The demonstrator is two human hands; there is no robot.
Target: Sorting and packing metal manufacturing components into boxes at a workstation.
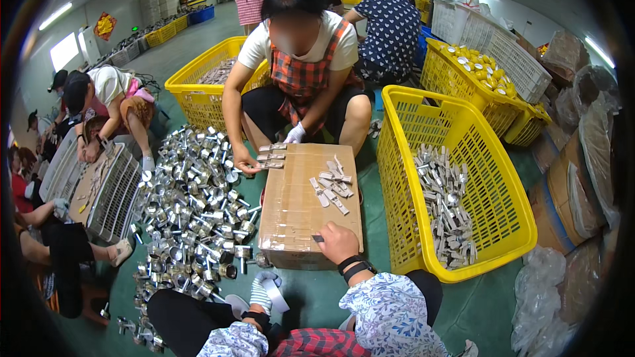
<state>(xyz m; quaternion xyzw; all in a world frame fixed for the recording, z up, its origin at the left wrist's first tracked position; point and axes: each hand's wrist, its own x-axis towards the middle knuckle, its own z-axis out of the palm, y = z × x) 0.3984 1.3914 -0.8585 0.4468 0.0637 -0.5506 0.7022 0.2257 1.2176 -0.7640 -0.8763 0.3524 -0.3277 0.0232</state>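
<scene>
My right hand (338, 243), with dark bands at the wrist, rests over the near right edge of a cardboard box (301, 205). Its fingers pinch a small dark flat piece (318, 238). Lower down, before the box, my left hand (260, 296) wears a striped glove and is closed around a curved white strip (275, 295). On the box's right side lies a loose pile of flat metal pieces (334, 185). A co-worker's bare hand (245, 160) touches a short row of similar pieces (272, 155) at the far left corner; the other hand is gloved.
Shiny metal cup-shaped parts with stems (192, 211) heap on the green floor at left. To the right stands a yellow crate (499, 225) holding flat metal pieces. Another yellow crate (192, 102) sits behind the co-worker. Wrapped cartons (569, 192) line the right; other people work around.
</scene>
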